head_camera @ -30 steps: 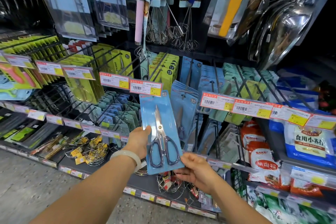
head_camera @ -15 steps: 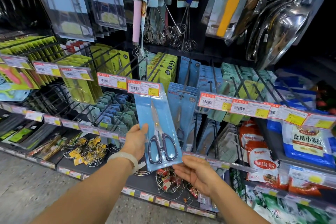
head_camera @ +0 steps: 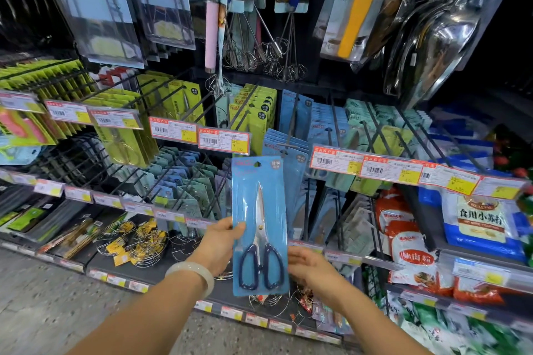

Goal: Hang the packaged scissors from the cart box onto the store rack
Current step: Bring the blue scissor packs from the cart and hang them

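Packaged scissors stand upright at lower centre of the frame, held in front of the store rack: a light blue card with a clear blister, silver blades pointing up and dark blue handle loops at the bottom. The card's hang hole near its top edge sits just below the yellow-and-red price tag and does not appear to be on any hook. The left hand grips the card's left edge about halfway down, its thumb lying across the front of the blister and its fingers hidden behind; a pale bangle circles that wrist. The right hand sits at the card's lower right edge with loosely curved fingers reaching behind the card; whether it pinches the pack or only steadies it cannot be told. Directly behind the card, a row of matching blue scissors packs hangs on a black peg. At upper centre of the frame hang whisks with blue and pink handles, and at upper right large steel scoops. Red and white food packets fill the lower right shelves, and wire coils lie on the bottom shelf at lower left.
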A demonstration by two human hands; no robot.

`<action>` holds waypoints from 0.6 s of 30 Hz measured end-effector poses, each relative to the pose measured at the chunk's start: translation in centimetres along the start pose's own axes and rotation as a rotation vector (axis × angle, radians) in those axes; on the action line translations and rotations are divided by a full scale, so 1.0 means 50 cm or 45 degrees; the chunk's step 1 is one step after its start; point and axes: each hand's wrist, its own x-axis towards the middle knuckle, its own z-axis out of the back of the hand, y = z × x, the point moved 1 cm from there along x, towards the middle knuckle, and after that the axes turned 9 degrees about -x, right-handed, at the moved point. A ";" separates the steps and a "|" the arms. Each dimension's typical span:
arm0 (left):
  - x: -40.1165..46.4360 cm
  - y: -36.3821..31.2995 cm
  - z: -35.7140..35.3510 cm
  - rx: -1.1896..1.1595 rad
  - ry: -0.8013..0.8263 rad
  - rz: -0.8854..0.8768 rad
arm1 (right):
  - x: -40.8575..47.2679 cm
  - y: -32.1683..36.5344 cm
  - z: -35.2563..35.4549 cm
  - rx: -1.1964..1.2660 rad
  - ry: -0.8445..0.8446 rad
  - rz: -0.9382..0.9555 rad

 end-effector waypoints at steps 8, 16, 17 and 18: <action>-0.009 0.019 -0.013 0.234 0.049 -0.157 | 0.017 0.057 0.006 0.110 -0.345 0.182; 0.024 -0.033 -0.043 0.382 0.070 -0.285 | 0.047 0.095 0.034 0.113 -0.432 0.216; 0.033 -0.037 -0.048 0.416 0.058 -0.296 | 0.054 0.097 0.037 0.119 -0.444 0.206; 0.040 -0.040 -0.052 0.460 0.044 -0.301 | 0.061 0.097 0.038 0.117 -0.457 0.186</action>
